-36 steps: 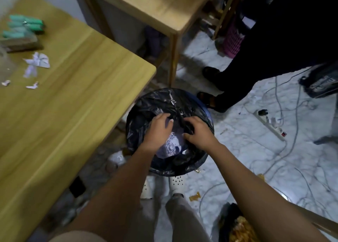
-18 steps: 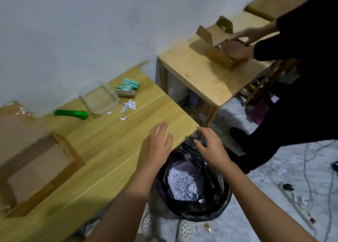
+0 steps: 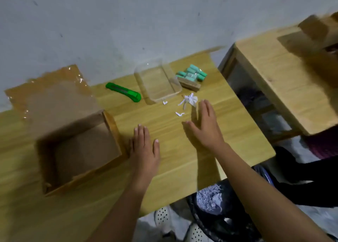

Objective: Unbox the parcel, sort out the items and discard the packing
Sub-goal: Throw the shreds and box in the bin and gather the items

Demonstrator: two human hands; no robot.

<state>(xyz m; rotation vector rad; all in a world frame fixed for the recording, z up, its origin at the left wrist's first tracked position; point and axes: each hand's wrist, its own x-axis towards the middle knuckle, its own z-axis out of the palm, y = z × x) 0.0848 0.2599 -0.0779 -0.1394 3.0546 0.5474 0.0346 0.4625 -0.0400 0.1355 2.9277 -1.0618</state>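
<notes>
**Two empty hands over the worktop, parcel box open at the left**

Two bare forearms reach forward from the bottom edge. Below them, beside the worktop's [image 3: 182,146] near corner, a bin lined with a black bag [image 3: 210,221] stands on the floor with shredded white paper [image 3: 209,199] inside. The left hand [image 3: 144,150] lies flat and spread just beside the right wall of the open cardboard box [image 3: 76,150], holding nothing. The right hand [image 3: 204,128] is also open and empty, fingers stretched out, its fingertips near a few white paper scraps [image 3: 189,101] on the wood. The box looks empty inside; its taped flap [image 3: 54,95] stands up toward the wall. Farther back, a green utility knife [image 3: 123,92] lies between the box flap and a clear plastic tray [image 3: 157,81]. Just right of the tray, a bundle of mint-green pieces [image 3: 193,73] sits on a small brown block [image 3: 189,84]. At the far right, a second wooden table [image 3: 274,68] carries another cardboard box [image 3: 318,33], blurred.
</notes>
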